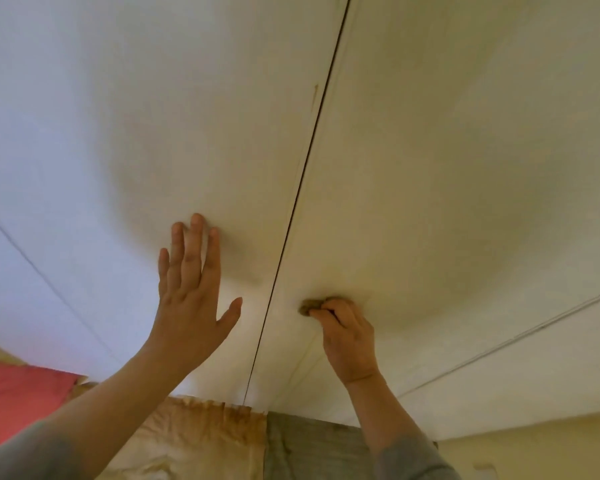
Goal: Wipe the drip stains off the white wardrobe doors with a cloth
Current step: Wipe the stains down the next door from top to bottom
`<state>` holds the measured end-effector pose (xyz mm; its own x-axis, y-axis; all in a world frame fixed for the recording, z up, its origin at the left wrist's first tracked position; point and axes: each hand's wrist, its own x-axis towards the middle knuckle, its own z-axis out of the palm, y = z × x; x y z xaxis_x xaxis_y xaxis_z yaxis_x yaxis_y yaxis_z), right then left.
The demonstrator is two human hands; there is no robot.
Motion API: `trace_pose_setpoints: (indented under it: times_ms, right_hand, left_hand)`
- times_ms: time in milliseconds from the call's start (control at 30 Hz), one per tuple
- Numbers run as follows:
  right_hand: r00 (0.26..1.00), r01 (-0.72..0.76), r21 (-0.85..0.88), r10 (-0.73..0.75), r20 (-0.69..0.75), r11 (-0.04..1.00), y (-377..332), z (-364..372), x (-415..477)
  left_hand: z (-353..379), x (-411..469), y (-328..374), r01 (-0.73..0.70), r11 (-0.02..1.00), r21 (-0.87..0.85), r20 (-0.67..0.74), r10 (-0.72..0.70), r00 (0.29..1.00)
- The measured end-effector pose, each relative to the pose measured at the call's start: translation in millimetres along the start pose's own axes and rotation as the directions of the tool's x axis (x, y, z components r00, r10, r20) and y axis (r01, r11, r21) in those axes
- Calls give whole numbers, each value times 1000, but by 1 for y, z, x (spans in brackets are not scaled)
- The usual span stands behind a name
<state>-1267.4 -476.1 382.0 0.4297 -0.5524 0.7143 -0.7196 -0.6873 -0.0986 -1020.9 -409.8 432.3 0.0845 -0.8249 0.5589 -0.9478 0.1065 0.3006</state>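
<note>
Wiping of a wardrobe front, head view. The cloth, a small brownish wad, lies pressed against the right door, just beside that door's inner edge and low on the panel. The right hand grips it with curled fingers, which cover most of the wad, so that only its left end and top rim show. A dark vertical seam separates this panel from the left door. Well above the cloth, on the left door's inner edge and touching the seam line, runs a thin brown drip stain.

The left hand rests flat on the left door, fingers straight and slightly spread, thumb pointing toward the seam; it holds nothing. It lies near the seam, roughly level with the cloth, and does not reach across to the right panel. Both forearms rise from the lower frame, each ending in a grey sleeve.

Both panels are plain white, shaded where the person's shadow falls around the hands. A further joint line crosses the far left and another the far right.

Below the doors' bottom edge lie a tan sheet with brown staining along its top, a grey fabric beside it, and a red fabric at the left; what these fabrics are cannot be told.
</note>
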Motion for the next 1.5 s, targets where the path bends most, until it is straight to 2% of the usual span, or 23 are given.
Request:
trace_pose_setpoints:
  times_ms: [67,167,333,500,700,767,833,933,1100,1200,1367,1500]
  right_hand:
    - [997,-62,88,59,40,994,-6,-11,-2]
    - [996,-23,184,37,-76,983,-14,-45,17]
    - [921,41,64,-13,-390,997,9,-90,51]
    - [824,129,-66,-144,-548,989,33,-60,52]
    - [810,247,-119,-272,-520,962,54,30,-44]
    - [794,245,-63,-238,-559,967,59,30,-41]
    - [742,255,-40,-222,-632,966,59,25,-41]
    - [665,214,-162,-266,-698,963,70,5,-34]
    - [624,147,-95,-167,-764,985,79,-51,23]
    - [625,164,-114,-193,-757,980,78,-69,52]
    - [624,174,-174,-245,-742,969,96,-2,-19]
    - [698,238,-186,-301,-649,953,103,13,-58]
  left_hand:
    - [1,-10,9,0,1000,-2,16,1,1000]
    - [3,-24,21,13,1000,-13,18,-13,1000]
    - [16,-17,37,-58,998,-14,-57,57,997]
    - [64,-8,41,-142,989,29,-226,145,963]
    - [126,15,22,-212,972,101,-496,234,836]
    - [132,30,22,-178,974,140,-556,226,800]
    - [142,32,20,-160,971,176,-617,235,751]
    - [150,29,18,-146,967,209,-655,249,713]
    - [153,24,17,-132,968,215,-647,242,723]
    - [150,26,17,-128,964,231,-659,252,708]
    - [152,27,17,-144,962,230,-682,265,682]
    - [150,28,19,-134,966,221,-673,251,696]
